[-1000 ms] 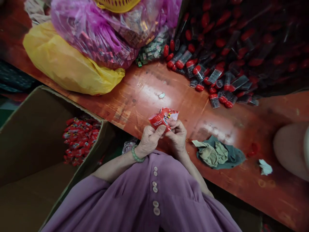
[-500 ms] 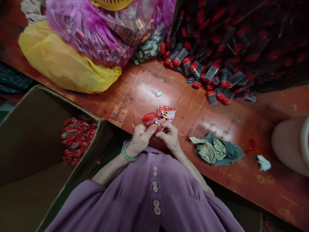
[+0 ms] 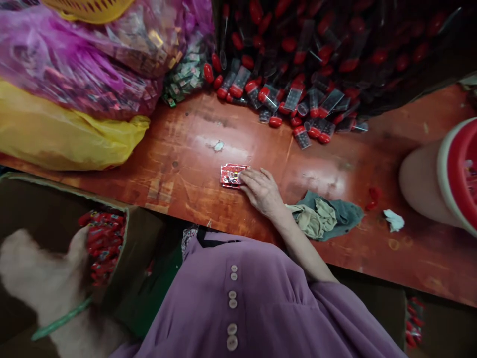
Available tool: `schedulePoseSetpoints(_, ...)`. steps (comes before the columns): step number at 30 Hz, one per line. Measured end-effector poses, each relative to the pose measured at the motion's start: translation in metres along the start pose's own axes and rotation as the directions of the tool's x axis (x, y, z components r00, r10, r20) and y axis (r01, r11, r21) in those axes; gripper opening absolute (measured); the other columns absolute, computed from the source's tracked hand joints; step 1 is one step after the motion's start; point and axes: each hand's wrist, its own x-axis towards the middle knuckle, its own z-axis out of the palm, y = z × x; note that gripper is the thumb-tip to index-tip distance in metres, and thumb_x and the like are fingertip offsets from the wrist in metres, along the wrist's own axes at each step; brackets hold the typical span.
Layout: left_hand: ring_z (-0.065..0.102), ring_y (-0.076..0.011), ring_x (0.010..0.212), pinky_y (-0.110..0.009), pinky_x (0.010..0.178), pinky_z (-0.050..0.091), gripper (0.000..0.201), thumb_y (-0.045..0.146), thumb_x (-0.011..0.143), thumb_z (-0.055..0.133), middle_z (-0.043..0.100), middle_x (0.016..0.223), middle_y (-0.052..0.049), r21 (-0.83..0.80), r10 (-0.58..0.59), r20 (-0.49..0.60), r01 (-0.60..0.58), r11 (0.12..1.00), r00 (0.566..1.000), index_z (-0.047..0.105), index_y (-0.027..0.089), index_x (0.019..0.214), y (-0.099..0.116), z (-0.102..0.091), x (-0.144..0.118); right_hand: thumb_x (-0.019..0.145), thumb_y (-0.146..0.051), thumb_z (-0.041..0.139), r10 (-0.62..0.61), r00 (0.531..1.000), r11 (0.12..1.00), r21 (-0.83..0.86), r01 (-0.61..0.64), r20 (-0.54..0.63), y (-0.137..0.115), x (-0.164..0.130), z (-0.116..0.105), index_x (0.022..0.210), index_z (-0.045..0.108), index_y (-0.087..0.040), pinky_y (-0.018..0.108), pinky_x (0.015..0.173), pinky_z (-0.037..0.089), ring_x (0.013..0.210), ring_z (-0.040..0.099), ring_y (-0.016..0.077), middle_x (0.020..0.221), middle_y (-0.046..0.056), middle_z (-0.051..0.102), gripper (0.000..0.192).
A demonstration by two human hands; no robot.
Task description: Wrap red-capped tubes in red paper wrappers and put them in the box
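Observation:
On the table's near side lies a small stack of flat red printed packets [image 3: 230, 176]. My right hand [image 3: 264, 194] rests over the stack's right end, fingers stretched forward and touching it. What lies under the fingertips is partly hidden. At the lower left, my left hand [image 3: 44, 273], with a green bangle at the wrist, is over the cardboard box [image 3: 128, 238]. It is blurred, but its thumb stands apart from the fingers and I see nothing in it. Beside the thumb, a heap of red wrapped pieces [image 3: 106, 243] fills part of the box.
Clear tubes with red caps [image 3: 294, 94] are heaped at the back. Purple bags [image 3: 74, 64] and a yellow bag [image 3: 74, 132] stand back left. Crumpled cloths [image 3: 324, 216], a white scrap [image 3: 394, 221] and a red-rimmed bucket [image 3: 421, 174] are on the right.
My left hand has left the table's edge and swung down left over the box; the red piece both hands held is gone from them. My right hand has moved onto the packets. The view has shifted.

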Motion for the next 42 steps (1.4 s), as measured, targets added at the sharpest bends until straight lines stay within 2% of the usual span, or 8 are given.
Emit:
schedulePoseSetpoints(3, 0.069, -0.036, 0.109, -0.055, 0.095, 0.057, 0.042, 0.034, 0.083, 0.071, 0.071, 0.123, -0.007, 0.044, 0.443, -0.293, -0.45, 0.892, 0.848, 0.065, 0.023, 0.123, 0.043, 0.062, -0.001, 0.099, -0.022, 0.052, -0.047, 0.999, 0.997, -0.068, 0.047, 0.009, 0.003, 0.001, 0.01, 0.118, 0.068, -0.017, 0.047, 0.105, 0.041, 0.119, 0.065, 0.0248, 0.121, 0.012, 0.074, 0.026)
schedulePoseSetpoints(7, 0.065, -0.0276, 0.122, -0.043, 0.103, 0.055, 0.035, 0.022, 0.091, 0.064, 0.069, 0.127, -0.015, -0.093, 0.873, -0.061, -0.873, 0.478, 0.484, 0.062, 0.013, 0.124, 0.118, 0.151, -0.002, 0.099, -0.014, 0.049, -0.134, 0.99, 0.982, -0.14, 0.127, -0.043, 0.004, 0.0, 0.014, 0.112, 0.071, -0.015, 0.04, 0.097, 0.044, 0.111, 0.066, 0.0221, 0.115, 0.012, 0.076, 0.026)
schedulePoseSetpoints(10, 0.062, -0.0277, 0.125, -0.045, 0.108, 0.051, 0.035, 0.021, 0.094, 0.058, 0.068, 0.129, -0.017, -0.081, 0.926, 0.001, -0.923, 0.376, 0.377, 0.061, 0.011, 0.127, 0.148, 0.187, 0.002, 0.098, -0.016, 0.049, -0.155, 0.988, 0.976, -0.157, 0.152, -0.012, 0.005, 0.0, 0.013, 0.112, 0.071, -0.015, 0.04, 0.095, 0.044, 0.111, 0.064, 0.0227, 0.113, 0.013, 0.075, 0.025)
schedulePoseSetpoints(16, 0.063, -0.0256, 0.124, -0.044, 0.108, 0.051, 0.031, 0.004, 0.092, 0.047, 0.071, 0.123, -0.016, -0.089, 0.944, -0.025, -0.941, 0.326, 0.329, 0.067, 0.009, 0.114, 0.143, 0.202, 0.01, 0.097, -0.01, 0.047, -0.126, 0.992, 0.982, -0.138, 0.125, 0.0, 0.002, 0.003, 0.011, 0.108, 0.07, -0.016, 0.038, 0.092, 0.043, 0.105, 0.063, 0.0214, 0.108, 0.011, 0.075, 0.027)
schedulePoseSetpoints(23, 0.066, -0.026, 0.105, -0.041, 0.088, 0.055, 0.021, 0.003, 0.089, 0.05, 0.074, 0.108, -0.014, -0.154, 0.917, -0.085, -0.914, 0.375, 0.39, 0.067, 0.012, 0.098, 0.145, 0.208, 0.009, 0.097, -0.024, 0.055, -0.032, 0.979, 0.996, 0.085, 0.015, 0.2, 0.006, 0.021, -0.024, 0.102, 0.067, -0.018, 0.036, 0.084, 0.047, 0.093, 0.065, 0.0214, 0.098, 0.01, 0.074, 0.014)
schedulePoseSetpoints(26, 0.065, -0.0235, 0.09, -0.037, 0.077, 0.054, 0.012, 0.008, 0.089, 0.055, 0.073, 0.097, -0.012, -0.163, 0.907, -0.064, -0.901, 0.403, 0.417, 0.065, 0.014, 0.089, 0.146, 0.209, 0.013, 0.096, -0.032, 0.057, 0.157, 0.987, 0.977, 0.14, -0.161, 0.04, 0.038, 0.034, -0.048, 0.101, 0.066, -0.019, 0.037, 0.089, 0.049, 0.097, 0.065, 0.0227, 0.103, 0.01, 0.072, 0.016)
schedulePoseSetpoints(34, 0.061, -0.0227, 0.092, -0.037, 0.084, 0.055, 0.028, 0.01, 0.092, 0.054, 0.068, 0.103, -0.012, -0.165, 0.907, 0.024, -0.894, 0.418, 0.42, 0.064, 0.015, 0.118, 0.148, 0.207, 0.015, 0.084, -0.037, 0.068, 0.737, 0.568, 0.602, -0.027, -0.798, -0.365, 0.135, 0.043, -0.062, 0.107, 0.065, -0.013, 0.046, 0.09, 0.047, 0.102, 0.058, 0.0321, 0.109, 0.018, 0.068, 0.033)
schedulePoseSetpoints(42, 0.059, -0.0198, 0.081, -0.033, 0.076, 0.053, 0.019, 0.021, 0.097, 0.051, 0.069, 0.092, -0.008, -0.164, 0.885, 0.085, -0.869, 0.467, 0.459, 0.068, 0.016, 0.102, 0.167, 0.195, 0.015, 0.085, -0.027, 0.063, 0.641, 0.747, 0.763, 0.034, -0.646, -0.176, 0.111, 0.05, -0.036, 0.107, 0.065, -0.016, 0.041, 0.088, 0.048, 0.097, 0.058, 0.0282, 0.103, 0.013, 0.064, 0.025)
